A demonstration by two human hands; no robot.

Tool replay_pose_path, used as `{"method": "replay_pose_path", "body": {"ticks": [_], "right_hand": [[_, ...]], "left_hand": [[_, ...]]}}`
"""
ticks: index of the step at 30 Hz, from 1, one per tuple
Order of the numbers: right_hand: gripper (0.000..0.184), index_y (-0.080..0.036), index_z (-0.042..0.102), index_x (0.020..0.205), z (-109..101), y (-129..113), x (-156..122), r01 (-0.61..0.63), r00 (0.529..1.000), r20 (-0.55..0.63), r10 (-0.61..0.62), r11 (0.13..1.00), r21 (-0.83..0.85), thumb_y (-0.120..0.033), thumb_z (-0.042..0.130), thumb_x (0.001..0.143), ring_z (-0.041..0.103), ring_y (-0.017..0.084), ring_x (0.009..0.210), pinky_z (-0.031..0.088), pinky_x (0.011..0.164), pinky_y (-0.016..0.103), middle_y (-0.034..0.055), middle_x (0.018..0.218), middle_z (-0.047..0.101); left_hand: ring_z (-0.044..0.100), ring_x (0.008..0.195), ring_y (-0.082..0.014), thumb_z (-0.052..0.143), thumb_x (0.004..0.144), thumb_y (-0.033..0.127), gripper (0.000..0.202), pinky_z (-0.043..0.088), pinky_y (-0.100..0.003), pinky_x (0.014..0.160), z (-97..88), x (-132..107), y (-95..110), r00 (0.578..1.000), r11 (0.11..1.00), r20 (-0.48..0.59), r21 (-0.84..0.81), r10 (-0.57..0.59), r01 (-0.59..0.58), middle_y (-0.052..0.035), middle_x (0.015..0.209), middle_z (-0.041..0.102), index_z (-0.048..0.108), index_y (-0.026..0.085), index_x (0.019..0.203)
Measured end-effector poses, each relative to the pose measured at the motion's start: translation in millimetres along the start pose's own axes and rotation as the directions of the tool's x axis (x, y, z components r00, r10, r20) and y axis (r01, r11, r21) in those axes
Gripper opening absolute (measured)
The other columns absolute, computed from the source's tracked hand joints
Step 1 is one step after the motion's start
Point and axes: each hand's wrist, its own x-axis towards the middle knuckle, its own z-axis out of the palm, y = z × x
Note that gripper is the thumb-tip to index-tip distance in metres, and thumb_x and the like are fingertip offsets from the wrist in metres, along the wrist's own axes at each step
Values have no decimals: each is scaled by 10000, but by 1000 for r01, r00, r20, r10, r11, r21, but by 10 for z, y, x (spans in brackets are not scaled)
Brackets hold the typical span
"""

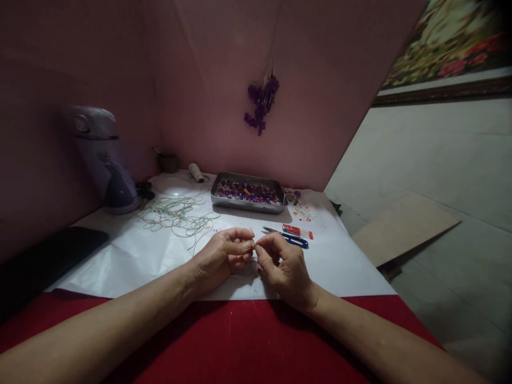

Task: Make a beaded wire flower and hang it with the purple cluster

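Head view: near the front edge of the white sheet [340, 272], the left hand [222, 252] and right hand [287, 266] narrowly pinched what was probably fine cord [254, 245], a red bead [259, 270] just below; fiddly cord work seemed in hand, calling next for steady pinches.

Left forearm [132, 317]: bare, slanting up from lower left.
Right forearm [372, 333]: bare, slanting up from lower right.
Left hand [222, 253]: thumb pointing toward right hand, index arched above it, other fingers curled beneath.
Right hand [290, 269]: back toward viewer, thumb and index drawn into pinch.
Fingertip gap: very close; contact unclear.
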Motion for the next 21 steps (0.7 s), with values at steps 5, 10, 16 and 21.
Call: {"method": "replay_pose_path", "body": {"ticks": [5, 10, 16, 21], "right_hand": [[89, -194, 551, 817, 15, 17, -1, -52, 999, 9, 51, 997, 55, -205, 505, 892, 549, 116, 506, 425, 493, 231, -6, 638, 602], [120, -187, 542, 814, -2, 32, 43, -135, 989, -42, 144, 977, 166, -250, 501, 908, 545, 117, 536, 438, 523, 234, -10, 640, 585], [128, -179, 562, 822, -34, 40, 77, -159, 979, -100, 178, 973, 169, -257, 502, 904, 527, 115, 556, 428, 536, 240, -1, 678, 603], [135, -177, 573, 847, -40, 75, 81, -171, 971, -132, 197, 967, 189, -279, 509, 906, 518, 115, 571, 415, 536, 243, 0, 698, 608]], "left_hand": [[526, 558, -76, 758, 643, 70, 270, 344, -198, 525, -18, 11, -9, 1000, 1000, 5, -1, 7, -7, -20, 687, 606, 609, 109, 865], [508, 555, -74, 746, 661, 95, 222, 366, -207, 555, -2, 16, -16, 998, 997, -22, 64, 52, -50, -16, 649, 593, 648, 89, 860], [468, 493, -71, 717, 688, 177, 135, 305, -205, 470, 16, 27, -11, 990, 972, -21, 196, 136, -129, 5, 622, 574, 626, 131, 776], [424, 468, -65, 603, 717, 150, 61, 303, -210, 455, 28, 15, 4, 972, 797, 58, 563, 229, -221, 8, 640, 589, 641, 139, 763]]}}
